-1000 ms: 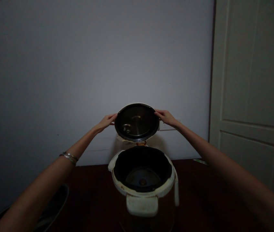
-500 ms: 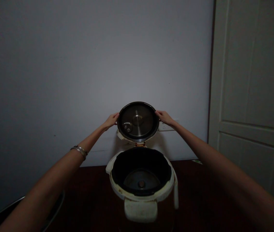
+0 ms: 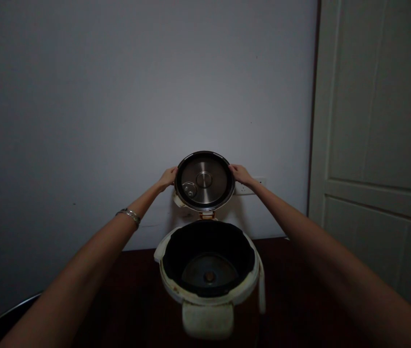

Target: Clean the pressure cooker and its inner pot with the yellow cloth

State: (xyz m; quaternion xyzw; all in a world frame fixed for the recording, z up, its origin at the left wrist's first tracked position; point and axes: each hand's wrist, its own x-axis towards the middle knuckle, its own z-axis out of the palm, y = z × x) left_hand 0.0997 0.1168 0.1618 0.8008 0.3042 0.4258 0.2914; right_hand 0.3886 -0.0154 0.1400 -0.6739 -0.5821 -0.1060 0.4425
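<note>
Round lid (image 3: 216, 186) tilted up on its hinge (image 3: 207, 215), squarely between left hand (image 3: 168, 177) and right hand (image 3: 242, 175), neither nearer. Fingers of both grasp its opposite sides. Open cooker (image 3: 208, 320) below, near back edge of counter (image 3: 138, 275).

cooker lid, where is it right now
In the head view, the cooker lid is tilted up mid-frame, hinged behind the cooker body, held between the left hand and right hand.

Glossy brushed-metal lid (image 3: 214, 183) underside.

Cooker (image 3: 209, 299), L fingers (image 3: 173, 170), R fingers (image 3: 232, 168) on lid (image 3: 205, 181)
</note>
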